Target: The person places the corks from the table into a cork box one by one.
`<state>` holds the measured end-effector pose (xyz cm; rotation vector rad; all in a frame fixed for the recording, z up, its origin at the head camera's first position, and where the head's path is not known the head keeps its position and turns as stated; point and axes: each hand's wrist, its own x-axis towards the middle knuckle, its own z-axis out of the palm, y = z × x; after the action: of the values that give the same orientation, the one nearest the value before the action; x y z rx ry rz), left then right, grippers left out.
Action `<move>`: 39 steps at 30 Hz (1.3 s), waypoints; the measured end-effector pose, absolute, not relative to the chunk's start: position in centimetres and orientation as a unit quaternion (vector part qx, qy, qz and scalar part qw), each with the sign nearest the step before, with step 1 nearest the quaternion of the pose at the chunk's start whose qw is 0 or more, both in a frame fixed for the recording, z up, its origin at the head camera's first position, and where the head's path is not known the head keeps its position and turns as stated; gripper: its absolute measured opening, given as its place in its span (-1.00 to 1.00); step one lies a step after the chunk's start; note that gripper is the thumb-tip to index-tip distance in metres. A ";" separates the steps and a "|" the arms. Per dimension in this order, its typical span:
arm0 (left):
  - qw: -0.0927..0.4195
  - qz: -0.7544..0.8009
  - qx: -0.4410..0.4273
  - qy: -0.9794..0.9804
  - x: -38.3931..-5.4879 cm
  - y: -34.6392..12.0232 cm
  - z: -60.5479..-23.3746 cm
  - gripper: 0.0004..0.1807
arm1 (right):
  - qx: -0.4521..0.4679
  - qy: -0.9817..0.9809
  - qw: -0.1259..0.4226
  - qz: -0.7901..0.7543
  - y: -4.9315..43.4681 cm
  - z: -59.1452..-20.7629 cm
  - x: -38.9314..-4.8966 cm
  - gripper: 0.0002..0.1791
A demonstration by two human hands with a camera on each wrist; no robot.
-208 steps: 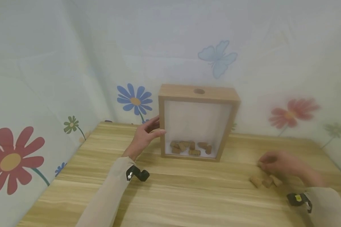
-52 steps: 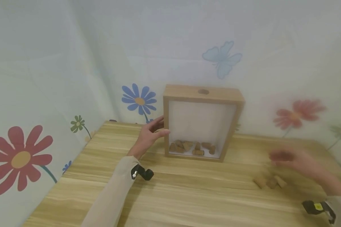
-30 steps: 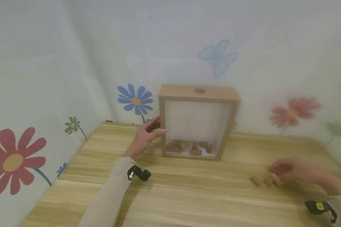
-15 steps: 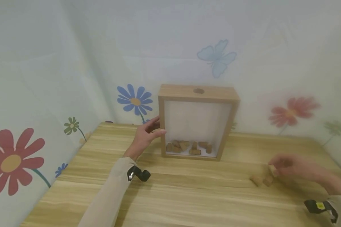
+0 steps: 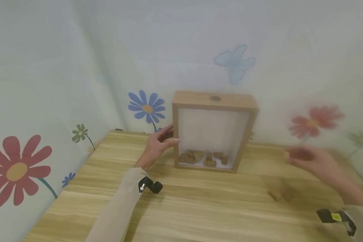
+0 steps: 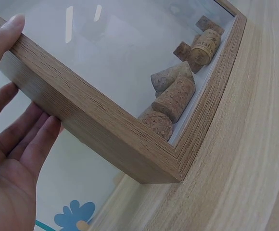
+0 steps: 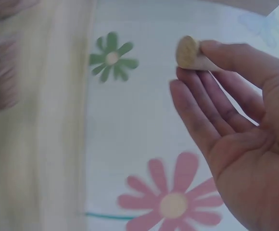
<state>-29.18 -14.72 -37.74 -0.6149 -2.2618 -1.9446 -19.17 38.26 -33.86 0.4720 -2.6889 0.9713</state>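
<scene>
A wooden shadow box with a clear front and a round hole in its top stands upright on the table. Several wine corks lie along its bottom. My left hand grips the box's left side, thumb on the front edge and fingers behind, as the left wrist view shows. Above the table on the right, my right hand pinches a cork between thumb and fingertips. Two loose corks, one of them a tan cork, lie on the table below that hand.
The wood-grain table reaches back to a pale curtain printed with flowers and a butterfly. The box stands near the table's back edge. Dark wrist mounts sit on both sleeves.
My right hand has picked one cork up from the group on the table and raised it. The left hand keeps its grip on the box. An added cork stands inside the box at lower left.
</scene>
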 end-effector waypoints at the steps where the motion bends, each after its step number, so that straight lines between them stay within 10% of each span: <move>1: 0.049 -0.637 -0.200 -0.742 -29.2 -14.7 -37.8 -0.18 | 0.159 -0.921 0.138 0.329 38.0 -33.3 -19.4 -0.58; 11: 0.057 -0.634 -0.203 -0.744 -29.2 -14.7 -37.9 -0.19 | 0.146 -0.891 0.231 0.363 34.2 -26.9 -20.2 -0.52; 39: 0.049 -0.647 -0.204 -0.733 -29.0 -14.2 -37.7 -0.18 | 0.226 -0.877 0.207 0.372 19.3 -16.3 -24.5 -0.51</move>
<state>-28.97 -14.24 -37.72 -0.6218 -2.2354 -1.9706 -24.47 19.32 -16.28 0.6284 -2.4417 1.0350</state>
